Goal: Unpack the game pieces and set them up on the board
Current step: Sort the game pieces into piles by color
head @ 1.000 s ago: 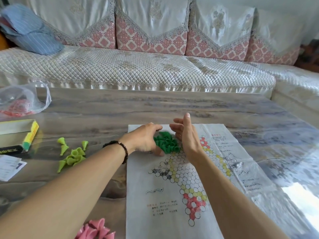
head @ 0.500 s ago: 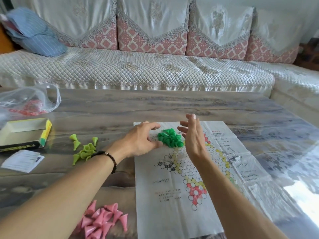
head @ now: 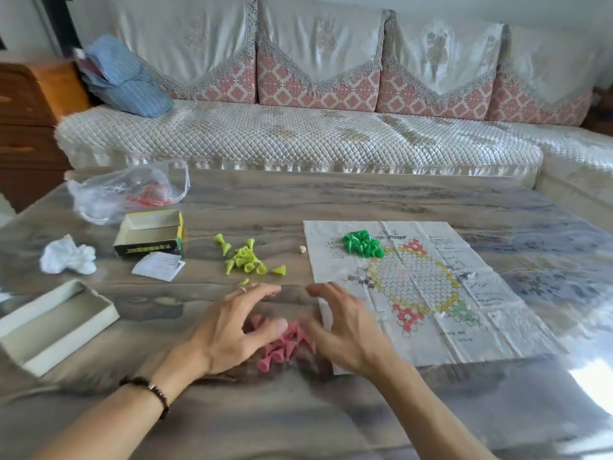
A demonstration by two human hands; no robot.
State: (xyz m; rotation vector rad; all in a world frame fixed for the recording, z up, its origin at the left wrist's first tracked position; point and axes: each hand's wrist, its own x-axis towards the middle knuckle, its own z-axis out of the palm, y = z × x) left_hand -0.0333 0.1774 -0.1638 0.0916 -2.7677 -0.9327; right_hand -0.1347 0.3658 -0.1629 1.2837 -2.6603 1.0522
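- Both hands have left the dark green cone pieces [head: 362, 244], which now lie beyond them on the paper board [head: 497, 320].
- Left hand [head: 232, 330] and right hand [head: 345, 330], fingers spread and loosely curved, holding nothing, flank the pink cone pieces [head: 282, 346] between them.

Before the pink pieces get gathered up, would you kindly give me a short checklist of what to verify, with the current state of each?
1. Both hands at the pink pieces: ok; left hand and right hand flank the pile, fingers spread.
2. Grip on any pink piece: cannot tell; the pile is partly hidden by the hands.
3. Paper board flat: ok, though creased along its folds.
4. Red corner nearest the pile free of pieces: ok.
5. Dark green pieces set out singly: not ok; heaped at the far end of the board.
6. Yellow-green pieces on the board: not ok; scattered on the table.
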